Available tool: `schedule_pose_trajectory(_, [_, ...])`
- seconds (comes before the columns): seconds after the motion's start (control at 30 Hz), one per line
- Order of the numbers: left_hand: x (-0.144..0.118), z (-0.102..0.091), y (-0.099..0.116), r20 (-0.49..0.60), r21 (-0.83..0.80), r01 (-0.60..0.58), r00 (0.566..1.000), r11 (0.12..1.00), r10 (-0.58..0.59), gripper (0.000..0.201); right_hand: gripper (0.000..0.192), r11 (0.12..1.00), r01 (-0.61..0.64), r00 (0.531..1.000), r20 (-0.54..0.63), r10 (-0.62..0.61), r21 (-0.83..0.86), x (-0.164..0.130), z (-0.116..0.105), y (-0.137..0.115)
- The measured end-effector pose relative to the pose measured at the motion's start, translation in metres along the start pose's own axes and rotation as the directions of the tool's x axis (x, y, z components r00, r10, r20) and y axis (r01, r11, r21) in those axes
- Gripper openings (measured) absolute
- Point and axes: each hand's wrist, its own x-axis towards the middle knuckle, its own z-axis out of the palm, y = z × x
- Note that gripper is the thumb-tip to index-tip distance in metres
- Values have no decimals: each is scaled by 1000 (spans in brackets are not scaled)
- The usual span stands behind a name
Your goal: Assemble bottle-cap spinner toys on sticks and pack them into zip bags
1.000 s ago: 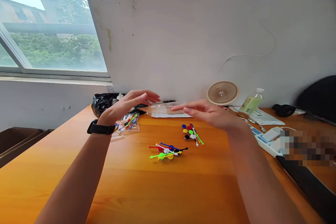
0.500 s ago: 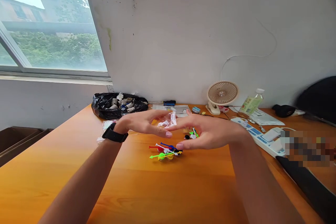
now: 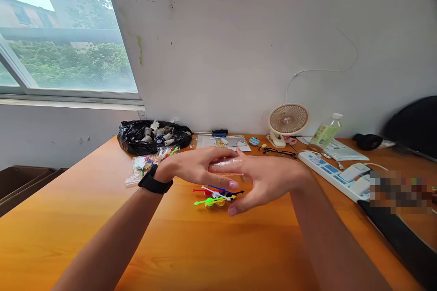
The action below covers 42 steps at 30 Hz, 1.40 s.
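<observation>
A clear plastic bag [image 3: 225, 165] stretches between my hands above the table. My left hand [image 3: 191, 166], with a black band at its wrist, curls around the bag; the thumb points right and its far fingers are partly hidden. The fingers of my right hand [image 3: 269, 182] reach left into or behind the clear film, which covers part of them. Its thumb is spread apart, low and towards me. Just beneath the hands lies a cluster of plastic arrow spinners [image 3: 215, 198] in red, white, blue, green, yellow and black, partly covered by my fingers.
Small bags of colourful parts [image 3: 141, 166] lie left of my hands. Behind stand a black bag of scraps [image 3: 131, 138], a screwdriver [image 3: 219, 132], a clip fan [image 3: 288, 120] and a bottle [image 3: 326, 134]. Glasses [image 3: 280, 152] and a power strip [image 3: 329, 173] are on the right.
My hands have drawn closer and overlap more, and the clear bag now covers part of my right fingers. My right thumb has moved lower. The spinner cluster stays put.
</observation>
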Motion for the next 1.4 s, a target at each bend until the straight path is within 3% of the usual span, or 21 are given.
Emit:
schedule_pose_trajectory(0.1, [0, -2, -2, 19, 13, -3, 1000, 1000, 3, 49, 81, 998, 54, 995, 87, -58, 40, 0, -1, 2])
schedule_pose_trajectory(0.2, [-3, -7, -5, 16, 43, -13, 1000, 999, 12, 48, 82, 997, 56, 996, 63, -60, 52, -1, -1, 4])
schedule_pose_trajectory(0.37, [-12, -19, -18, -10, 86, 75, 997, 994, -74, 45, 64, 999, -12, 1000, -15, 12, 39, -4, -3, 8])
schedule_pose_trajectory(0.47, [-21, -27, -38, -64, 122, 184, 982, 975, -177, 52, 63, 997, -70, 997, -21, 71, 35, -5, -4, 19])
schedule_pose_trajectory(0.6, [-30, -33, -73, -157, 215, 363, 929, 907, -335, 63, 65, 975, -221, 974, 36, 222, -26, 5, -1, 41])
schedule_pose_trajectory(0.8, [-29, -28, -109, -130, 304, 442, 897, 844, -422, 67, 42, 951, -271, 948, 132, 291, -146, 47, 30, 65])
schedule_pose_trajectory(0.97, [-31, -29, -117, -157, 344, 462, 887, 818, -435, 75, 34, 958, -243, 957, 123, 262, -153, 80, 69, 67])
schedule_pose_trajectory(1.07, [-35, -33, -118, -187, 318, 452, 892, 834, -412, 77, 27, 958, -208, 959, 151, 239, -196, 88, 80, 67])
schedule_pose_trajectory(1.2, [-38, -36, -119, -201, 301, 405, 912, 863, -358, 64, 13, 973, -206, 964, 152, 220, -102, 89, 78, 80])
schedule_pose_trajectory(1.4, [-39, -36, -120, -215, 277, 430, 899, 860, -380, 68, 11, 960, -248, 968, -5, 251, 133, 82, 63, 106])
